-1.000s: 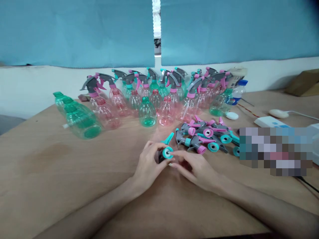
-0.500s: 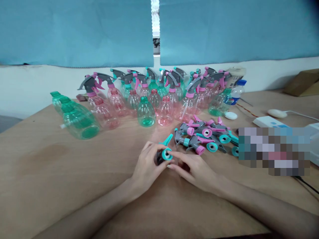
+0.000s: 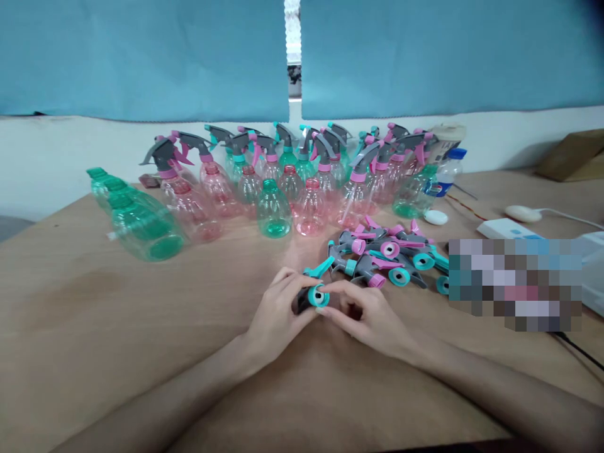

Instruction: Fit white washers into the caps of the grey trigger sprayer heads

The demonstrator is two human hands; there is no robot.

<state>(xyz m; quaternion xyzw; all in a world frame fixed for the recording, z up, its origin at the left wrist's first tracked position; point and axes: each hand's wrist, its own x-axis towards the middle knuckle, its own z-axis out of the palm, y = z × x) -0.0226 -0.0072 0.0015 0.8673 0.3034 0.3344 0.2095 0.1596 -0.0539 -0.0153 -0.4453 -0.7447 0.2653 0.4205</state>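
My left hand [image 3: 278, 311] is wrapped round a grey and teal trigger spray head [image 3: 319, 296], low over the table. Its ringed opening faces me, with a dark hole in the white centre, and its teal trigger sticks up past my fingers. From the other side, my right hand [image 3: 372, 314] pinches the teal collar, index finger at the top and thumb at the bottom. Just beyond lies a pile of grey spray heads [image 3: 372, 251] with pink or teal collars. A clear green bottle [image 3: 274, 211] and a pink bottle [image 3: 311, 211] stand open behind.
Several bottles with spray heads fitted [image 3: 325, 157] stand along the wall. Green bottles [image 3: 146, 226] without heads are at the left. On the right are a blue-capped drink bottle [image 3: 450, 173], a white round lid [image 3: 435, 217], a cabled white mouse [image 3: 523, 214] and a blurred-out patch.
My right index finger and thumb have drawn closer together round the teal collar. The spray head has shifted slightly right and down. The camera view has moved a little.
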